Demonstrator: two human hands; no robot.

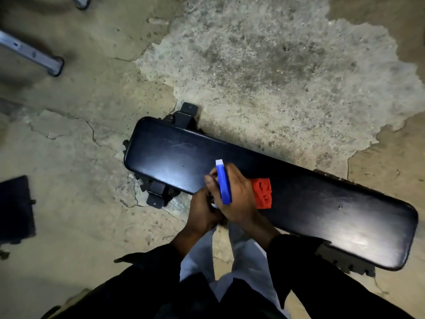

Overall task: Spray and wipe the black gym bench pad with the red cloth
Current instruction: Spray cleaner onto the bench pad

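Observation:
The long black bench pad [299, 192] lies across the floor from upper left to lower right, shiny under the light. A crumpled red cloth [263, 193] rests on the pad near its front edge. My right hand [236, 199] grips the blue and white spray head [223, 183] of a bottle, nozzle pointing toward the pad's left half. My left hand [202, 210] is closed around the bottle's body below, which is mostly hidden by both hands.
Cracked, patchy concrete floor [264, 65] surrounds the bench. Black bench feet [158, 199] stick out under the pad. A grey metal leg [34, 54] crosses the upper left. Another dark pad [16, 208] sits at the left edge.

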